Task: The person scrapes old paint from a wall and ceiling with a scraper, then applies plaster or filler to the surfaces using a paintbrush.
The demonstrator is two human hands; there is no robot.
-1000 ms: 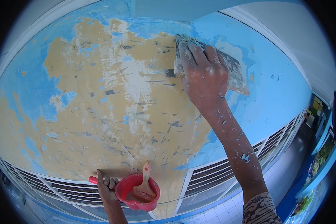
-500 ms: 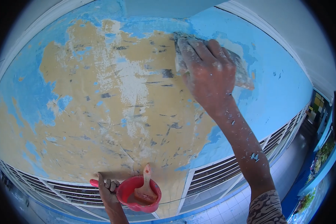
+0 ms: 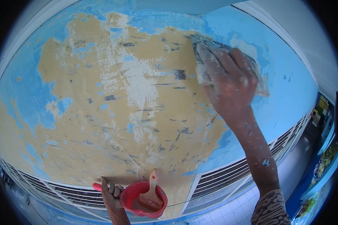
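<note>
My right hand (image 3: 233,80) presses a flat, paint-smeared grey sheet (image 3: 262,88), which looks like sandpaper, against the upper right of the wall. Its fingers lie bent over the sheet, and white dust coats them. Low in the view, my left hand (image 3: 112,195) holds a red plastic dipper (image 3: 125,198) by its handle, whose end shows left of the thumb. Inside the dipper stands a paintbrush (image 3: 153,187), bristles down and handle leaning up past the rim. Some cloudy liquid appears to lie at the bottom.
The wall (image 3: 82,123) is patchy, with tan areas, white streaks and peeling blue paint. Louvred openings (image 3: 223,183) with white slats run below it. A tiled floor (image 3: 229,212) lies further down, and plants (image 3: 326,157) show at the far right.
My right hand and the grey sheet have shifted right and slightly down in the view. The dipper and left hand sit a little further right; the view itself has shifted slightly.
</note>
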